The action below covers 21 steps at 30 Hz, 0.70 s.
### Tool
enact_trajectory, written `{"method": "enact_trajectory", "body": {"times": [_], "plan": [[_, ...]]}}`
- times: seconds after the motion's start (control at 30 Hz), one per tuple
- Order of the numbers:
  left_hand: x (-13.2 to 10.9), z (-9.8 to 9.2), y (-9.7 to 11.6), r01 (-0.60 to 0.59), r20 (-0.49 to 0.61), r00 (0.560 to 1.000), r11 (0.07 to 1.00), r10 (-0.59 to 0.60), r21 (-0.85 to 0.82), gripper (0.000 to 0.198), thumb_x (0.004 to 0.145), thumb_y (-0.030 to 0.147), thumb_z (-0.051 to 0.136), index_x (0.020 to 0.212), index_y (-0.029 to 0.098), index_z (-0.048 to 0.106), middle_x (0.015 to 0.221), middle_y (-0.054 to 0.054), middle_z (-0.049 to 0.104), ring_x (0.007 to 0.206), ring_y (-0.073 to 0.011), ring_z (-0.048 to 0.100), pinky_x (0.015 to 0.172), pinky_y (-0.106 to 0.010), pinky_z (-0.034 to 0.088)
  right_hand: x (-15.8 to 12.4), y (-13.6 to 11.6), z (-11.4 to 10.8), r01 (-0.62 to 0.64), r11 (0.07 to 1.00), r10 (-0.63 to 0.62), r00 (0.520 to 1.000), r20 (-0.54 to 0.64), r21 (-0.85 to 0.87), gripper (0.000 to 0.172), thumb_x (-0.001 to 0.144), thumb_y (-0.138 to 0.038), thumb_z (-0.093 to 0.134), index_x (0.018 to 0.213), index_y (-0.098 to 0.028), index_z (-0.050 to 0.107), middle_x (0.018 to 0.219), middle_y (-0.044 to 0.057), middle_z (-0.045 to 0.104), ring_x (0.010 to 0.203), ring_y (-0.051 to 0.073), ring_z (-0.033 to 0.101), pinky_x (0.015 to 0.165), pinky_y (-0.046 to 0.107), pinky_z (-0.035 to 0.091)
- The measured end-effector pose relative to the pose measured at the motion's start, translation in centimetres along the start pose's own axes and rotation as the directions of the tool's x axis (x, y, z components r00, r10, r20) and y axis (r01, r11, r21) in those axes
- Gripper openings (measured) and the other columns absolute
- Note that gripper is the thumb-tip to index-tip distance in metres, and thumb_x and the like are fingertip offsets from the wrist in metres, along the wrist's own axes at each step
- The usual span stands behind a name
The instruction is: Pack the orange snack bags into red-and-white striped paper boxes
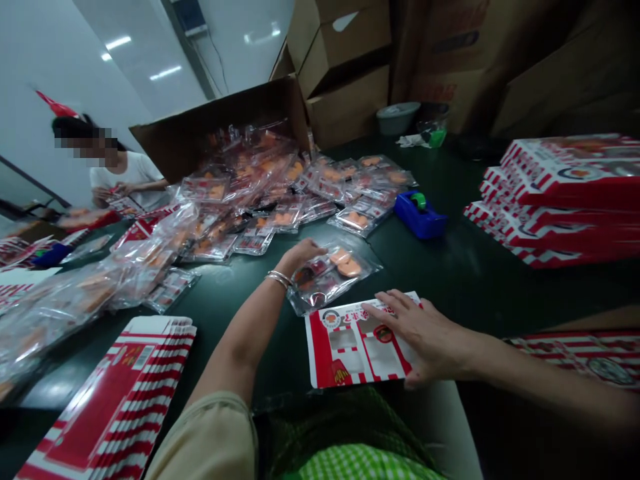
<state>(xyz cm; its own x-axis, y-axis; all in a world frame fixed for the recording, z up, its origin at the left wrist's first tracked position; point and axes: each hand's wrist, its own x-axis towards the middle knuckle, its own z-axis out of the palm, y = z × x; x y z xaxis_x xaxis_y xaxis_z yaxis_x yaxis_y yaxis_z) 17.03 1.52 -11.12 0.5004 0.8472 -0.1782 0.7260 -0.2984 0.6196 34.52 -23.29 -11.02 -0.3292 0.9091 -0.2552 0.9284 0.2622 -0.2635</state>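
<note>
Dark green table is carrying everything, with big cartons standing behind. Right grip is lying spread over the red box, fingers on its face and thumb by its lower edge, probably for keeping it from sliding. The box is resting flat at the table's near edge. Left grip is touching the upper left side of a clear pouch, just beyond the box; whether it is pinching the pouch, I cannot tell. Blue tape dispenser is standing near, perhaps for easy reach. Folded boxes are lying fanned at left, seemingly for picking one by one.
</note>
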Motion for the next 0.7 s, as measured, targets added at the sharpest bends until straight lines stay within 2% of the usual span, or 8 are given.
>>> {"method": "enact_trajectory", "body": {"times": [0.1, 0.17, 0.23, 0.33, 0.43, 0.53, 0.6, 0.7], "plan": [[-1.1, -0.3, 1.2, -0.065, 0.156, 0.986, 0.996, 0.055, 0.059, 0.025, 0.089, 0.032, 0.062, 0.105, 0.013, 0.063, 0.096, -0.005, 0.067, 0.079, -0.0157, 0.065, 0.07, -0.032, 0.056, -0.2, -0.2, 0.3, 0.009, 1.0, -0.009, 1.0, 0.003, -0.018, 0.124, 0.042, -0.044, 0.083, 0.15, -0.026, 0.025, 0.155, 0.022, 0.021, 0.14, 0.049, 0.015, 0.098, 0.07, 0.027], [-2.0, -2.1, 2.0, -0.144, 0.186, 0.974, 0.986, 0.126, 0.088, 0.017, 0.084, 0.026, 0.067, 0.096, 0.013, 0.067, 0.081, -0.002, 0.068, 0.069, -0.0138, 0.064, 0.065, -0.027, 0.055, -0.6, -0.3, 0.3, 0.015, 1.0, -0.015, 0.999, 0.03, -0.001, 0.121, 0.044, -0.045, 0.082, 0.15, -0.025, 0.026, 0.155, 0.022, 0.021, 0.14, 0.049, 0.015, 0.099, 0.069, 0.027], [-3.5, -4.6, 2.4, -0.207, 0.132, 0.973, 0.967, 0.188, 0.146, 0.013, 0.081, 0.019, 0.066, 0.092, 0.014, 0.07, 0.074, -0.001, 0.068, 0.069, -0.015, 0.064, 0.066, -0.026, 0.053, -1.2, 0.1, 0.4, -0.005, 1.0, 0.004, 0.999, 0.04, 0.027, 0.117, 0.045, -0.044, 0.08, 0.149, -0.025, 0.03, 0.155, 0.021, 0.022, 0.14, 0.048, 0.017, 0.1, 0.067, 0.029], [-7.8, -7.3, 1.4, -0.226, -0.048, 0.967, 0.929, 0.251, 0.293, 0.022, 0.084, 0.013, 0.054, 0.102, 0.016, 0.066, 0.095, -0.008, 0.068, 0.095, -0.023, 0.062, 0.084, -0.035, 0.049, -2.9, 2.5, 0.8, -0.082, 0.995, 0.083, 0.996, -0.022, 0.06, 0.113, 0.045, -0.042, 0.079, 0.147, -0.027, 0.034, 0.154, 0.019, 0.026, 0.139, 0.048, 0.021, 0.1, 0.065, 0.033], [-13.8, -6.4, -0.8, -0.212, -0.081, 0.96, 0.882, 0.269, 0.421, 0.027, 0.08, 0.008, 0.054, 0.104, 0.015, 0.065, 0.112, -0.015, 0.063, 0.112, -0.031, 0.052, 0.097, -0.047, 0.04, -4.4, 6.2, 2.0, -0.14, 0.984, 0.157, 0.975, -0.161, 0.11, 0.11, 0.044, -0.046, 0.08, 0.145, -0.033, 0.037, 0.151, 0.016, 0.032, 0.136, 0.051, 0.025, 0.096, 0.064, 0.039], [-18.0, -4.6, -2.9, -0.314, 0.171, 0.949, 0.845, 0.265, 0.433, 0.039, 0.073, 0.017, 0.069, 0.111, 0.02, 0.063, 0.115, -0.011, 0.064, 0.111, -0.0306, 0.053, 0.097, -0.046, 0.041, -5.1, 9.4, 3.5, -0.153, 0.978, 0.186, 0.95, -0.252, 0.143, 0.114, 0.04, -0.052, 0.082, 0.143, -0.04, 0.035, 0.148, 0.013, 0.037, 0.131, 0.056, 0.028, 0.089, 0.068, 0.042], [-18.2, -4.6, -3.6, -0.295, 0.216, 0.95, 0.876, 0.226, 0.381, 0.038, 0.081, 0.027, 0.065, 0.118, 0.021, 0.06, 0.122, -0.01, 0.062, 0.115, -0.0276, 0.052, 0.098, -0.041, 0.04, -5.4, 10.1, 4.0, -0.129, 0.983, 0.161, 0.946, -0.281, 0.13, 0.114, 0.042, -0.053, 0.081, 0.144, -0.042, 0.031, 0.147, 0.012, 0.038, 0.129, 0.057, 0.031, 0.086, 0.069, 0.044], [-14.9, -5.6, -4.0, -0.135, 0.071, 0.99, 0.936, 0.118, 0.326, 0.053, 0.081, 0.029, 0.065, 0.13, 0.014, 0.051, 0.134, -0.016, 0.053, 0.123, -0.0309, 0.045, 0.102, -0.041, 0.036, -5.8, 9.3, 3.8, -0.103, 0.992, 0.119, 0.949, -0.293, 0.071, 0.111, 0.049, -0.051, 0.078, 0.147, -0.038, 0.027, 0.147, 0.015, 0.037, 0.128, 0.054, 0.035, 0.085, 0.065, 0.048]]}}
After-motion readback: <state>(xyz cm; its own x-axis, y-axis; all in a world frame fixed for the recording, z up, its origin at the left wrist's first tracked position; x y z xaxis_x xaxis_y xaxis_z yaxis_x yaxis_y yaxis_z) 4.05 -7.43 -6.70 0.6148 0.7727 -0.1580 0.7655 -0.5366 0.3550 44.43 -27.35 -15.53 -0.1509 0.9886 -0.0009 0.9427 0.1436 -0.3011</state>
